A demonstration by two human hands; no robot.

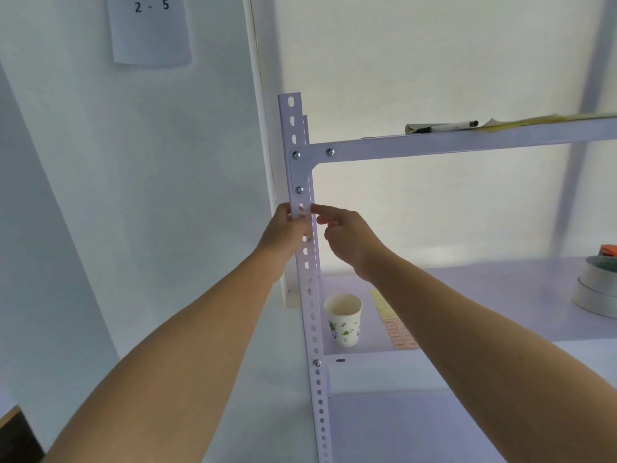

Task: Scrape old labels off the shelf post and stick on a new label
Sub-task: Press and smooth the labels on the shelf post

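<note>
I have both hands up on the shelf post (309,295), the pale perforated upright at the front left corner of the shelf, just below the bolted corner plate (300,172). My left hand (287,230) is wrapped around the post from its left side, fingers curled onto the front face, so it is gripping the post itself. Right by those fingers sits a small patch of reddish label remains (303,215) on the post's front — too small and blurred for me to read. My right hand (347,240) comes in from the right, thumb and forefinger pinched narrow with the tips touching the post's right edge at the height of that patch; I cannot tell whether anything is held between them.

On the lower shelf (467,295), a paper cup (344,319) with a green print stands upright near the front left corner, just beside the post. A sheet of labels (395,324) lies flat to its right, reaching the front edge. Rolls of tape (597,292) are stacked at the far right. On the upper shelf (467,142) a black-capped marker (447,127) lies across some paper — well apart from my hands.
</note>
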